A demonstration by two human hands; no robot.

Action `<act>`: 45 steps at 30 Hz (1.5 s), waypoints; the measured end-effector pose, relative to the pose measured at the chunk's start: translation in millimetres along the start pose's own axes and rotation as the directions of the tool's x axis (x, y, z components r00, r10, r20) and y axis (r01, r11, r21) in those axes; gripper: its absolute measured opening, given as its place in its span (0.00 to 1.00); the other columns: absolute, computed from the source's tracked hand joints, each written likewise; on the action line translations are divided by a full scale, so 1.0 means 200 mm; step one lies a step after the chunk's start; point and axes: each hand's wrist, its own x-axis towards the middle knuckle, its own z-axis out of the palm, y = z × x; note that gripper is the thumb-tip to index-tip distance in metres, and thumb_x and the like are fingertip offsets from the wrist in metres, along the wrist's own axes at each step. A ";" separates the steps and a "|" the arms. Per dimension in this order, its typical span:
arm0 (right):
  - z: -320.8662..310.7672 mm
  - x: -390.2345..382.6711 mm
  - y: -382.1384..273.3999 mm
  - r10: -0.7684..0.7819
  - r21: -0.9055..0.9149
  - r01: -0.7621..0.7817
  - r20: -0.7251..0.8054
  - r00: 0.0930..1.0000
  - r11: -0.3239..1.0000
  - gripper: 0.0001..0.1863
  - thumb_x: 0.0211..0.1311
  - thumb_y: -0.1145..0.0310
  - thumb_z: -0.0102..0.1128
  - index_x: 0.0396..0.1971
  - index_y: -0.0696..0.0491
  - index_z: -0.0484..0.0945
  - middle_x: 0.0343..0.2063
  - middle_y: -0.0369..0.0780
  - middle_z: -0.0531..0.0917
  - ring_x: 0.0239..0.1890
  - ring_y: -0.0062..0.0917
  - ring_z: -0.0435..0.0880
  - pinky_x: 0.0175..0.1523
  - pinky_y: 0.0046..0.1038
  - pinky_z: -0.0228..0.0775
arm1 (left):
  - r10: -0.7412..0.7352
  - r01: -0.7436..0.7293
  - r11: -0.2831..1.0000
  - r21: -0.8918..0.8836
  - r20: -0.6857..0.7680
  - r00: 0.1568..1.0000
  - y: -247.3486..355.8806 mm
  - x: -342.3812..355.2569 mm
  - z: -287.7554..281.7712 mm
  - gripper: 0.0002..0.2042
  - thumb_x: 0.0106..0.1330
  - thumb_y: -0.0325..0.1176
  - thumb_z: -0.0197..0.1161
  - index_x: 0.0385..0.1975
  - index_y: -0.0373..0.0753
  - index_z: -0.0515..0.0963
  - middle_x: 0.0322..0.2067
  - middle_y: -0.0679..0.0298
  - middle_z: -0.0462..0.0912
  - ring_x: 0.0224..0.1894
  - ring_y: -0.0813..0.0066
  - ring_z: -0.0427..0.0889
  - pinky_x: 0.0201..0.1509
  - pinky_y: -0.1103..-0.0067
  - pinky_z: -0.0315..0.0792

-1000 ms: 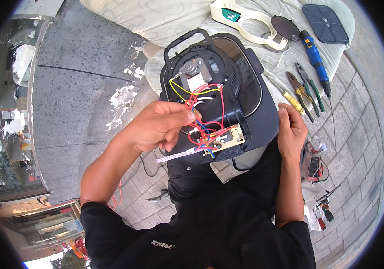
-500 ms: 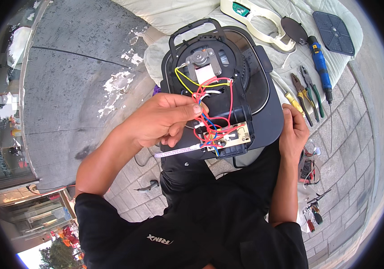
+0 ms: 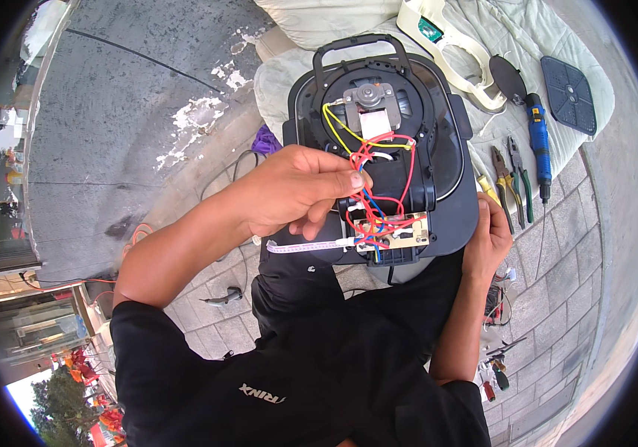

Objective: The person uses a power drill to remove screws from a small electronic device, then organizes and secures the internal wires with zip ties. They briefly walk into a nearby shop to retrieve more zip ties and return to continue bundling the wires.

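A black kitchen appliance, perhaps an air fryer, rests across my lap with its inside exposed. A metal-framed motor (image 3: 370, 97) sits on its round fan housing (image 3: 332, 134), and a cream circuit board (image 3: 417, 229) is near its front edge. Between thumb and forefinger, my left hand (image 3: 300, 190) pinches a bundle of red and blue wires (image 3: 378, 203) above the housing. Its other fingers curl underneath. A white flat ribbon cable (image 3: 308, 246) sticks out leftward from the board. My right hand (image 3: 489, 240), fingers curled, holds the right edge of the black appliance body (image 3: 449, 216).
On the pale quilted cloth at right lie a cream ring-shaped frame (image 3: 449, 52), a black disc (image 3: 507, 77), a perforated dark plate (image 3: 569, 95), a blue power screwdriver (image 3: 539, 141) and pliers (image 3: 516, 179). A multimeter (image 3: 494, 304) lies on the paving. A dark ledge (image 3: 133, 134) runs along the left.
The view has shifted, so the appliance and cloth appear farther right. My left hand keeps its pinch on the wires, and my right hand stays at the appliance's edge.
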 end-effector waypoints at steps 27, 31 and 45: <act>0.01 0.00 0.02 -0.069 0.038 0.068 0.013 0.998 0.997 0.13 0.77 0.68 0.60 0.48 0.63 0.85 0.37 0.35 0.87 0.38 0.14 0.82 0.45 0.18 0.76 | 0.049 -0.048 0.998 -0.036 0.020 0.999 -0.05 0.02 -0.02 0.15 0.75 0.41 0.66 0.49 0.34 0.85 0.11 0.70 0.72 0.11 0.81 0.72 0.15 0.81 0.65; 0.01 -0.01 -0.01 -0.060 0.024 0.059 0.013 0.998 0.998 0.13 0.77 0.68 0.60 0.48 0.63 0.85 0.37 0.35 0.87 0.38 0.14 0.82 0.45 0.18 0.76 | 0.056 -0.055 0.997 -0.045 0.018 0.998 -0.05 0.02 -0.01 0.15 0.77 0.38 0.64 0.51 0.32 0.84 0.10 0.71 0.70 0.09 0.82 0.70 0.15 0.80 0.66; 0.01 0.00 0.00 -0.025 0.007 0.025 0.003 1.000 1.000 0.13 0.77 0.68 0.61 0.47 0.62 0.86 0.37 0.34 0.87 0.39 0.13 0.81 0.46 0.18 0.74 | 0.070 -0.072 0.995 -0.063 -0.028 0.997 -0.05 0.03 0.01 0.16 0.77 0.37 0.64 0.51 0.28 0.83 0.10 0.73 0.67 0.08 0.84 0.65 0.12 0.83 0.62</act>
